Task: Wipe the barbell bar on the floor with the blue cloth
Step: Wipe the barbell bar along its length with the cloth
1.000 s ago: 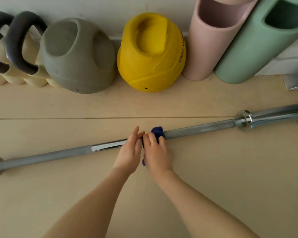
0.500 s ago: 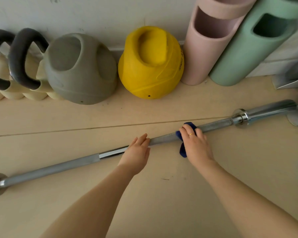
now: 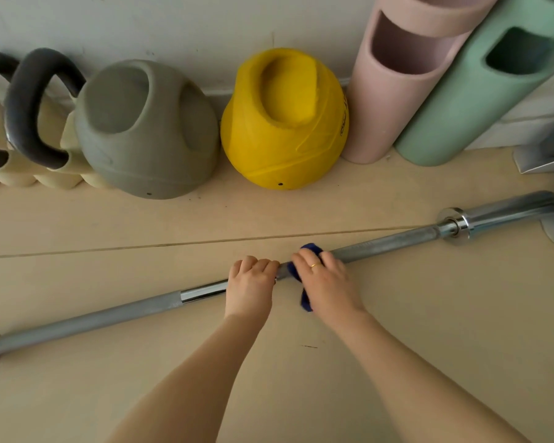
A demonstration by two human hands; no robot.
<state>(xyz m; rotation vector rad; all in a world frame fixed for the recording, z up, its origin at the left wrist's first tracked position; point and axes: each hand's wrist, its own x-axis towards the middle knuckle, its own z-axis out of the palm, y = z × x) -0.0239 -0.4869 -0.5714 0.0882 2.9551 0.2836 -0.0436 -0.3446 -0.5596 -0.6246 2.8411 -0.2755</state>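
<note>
On the tan floor [image 3: 397,314], barbell bar [image 3: 109,316] lying long, low-left to upper-right. Near mid-shaft, left hand [image 3: 250,287] curled over bare steel; just beside it, right hand [image 3: 325,282] wrapped round blue cloth [image 3: 306,302] on the shaft. Rightward, unwiped knurling running up toward collar [image 3: 454,223]: nearer the right hand.

Along the wall [image 3: 179,24] at twelve o'clock stands a row of gym gear on the beige floor [image 3: 429,314]. At ten o'clock, cream kettlebells [image 3: 68,161] with dark handles [image 3: 23,110] — touching a grey weight ball [image 3: 147,132] with recessed grips. Just beside it sits a yellow weight ball [image 3: 285,123]. At one o'clock lean a pink foam roller [image 3: 387,100] and a green foam roller [image 3: 467,110] — side by side. A floor seam [image 3: 173,244] runs nine to three o'clock.
</note>
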